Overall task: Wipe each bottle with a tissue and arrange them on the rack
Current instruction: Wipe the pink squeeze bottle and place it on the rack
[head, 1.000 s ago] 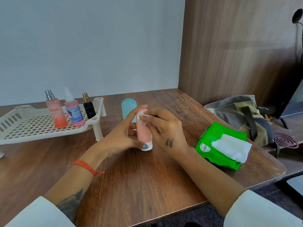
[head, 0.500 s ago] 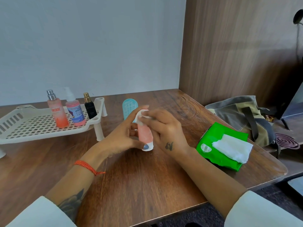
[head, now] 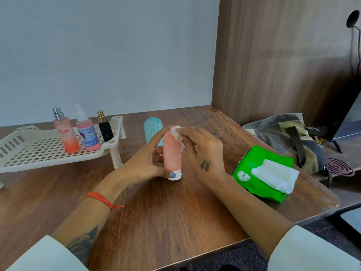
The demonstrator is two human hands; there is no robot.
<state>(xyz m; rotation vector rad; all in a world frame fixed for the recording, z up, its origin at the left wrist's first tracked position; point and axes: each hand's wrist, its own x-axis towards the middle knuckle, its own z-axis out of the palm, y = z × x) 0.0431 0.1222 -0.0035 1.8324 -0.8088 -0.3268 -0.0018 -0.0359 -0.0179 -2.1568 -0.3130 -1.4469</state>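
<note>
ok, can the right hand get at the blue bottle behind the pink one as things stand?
Probably not directly. The right hand pinches a tissue at the top of the pink bottle, which the left hand holds, and both stand in front of the blue bottle. The hand would have to go around.

At centre frame, a matt, frosted pink plastic tube (head: pixel 172 153) stands on a smooth, grained brown wooden table (head: pixel 166 212). Upper left, the perforated cream plastic rack (head: pixel 39 153) looks satin. Right, a glossy green plastic tissue pack (head: pixel 252 173) shows soft, crinkled white paper (head: pixel 273 175); behind it lies a coarse grey-olive cloth bag (head: pixel 283 133).
</note>
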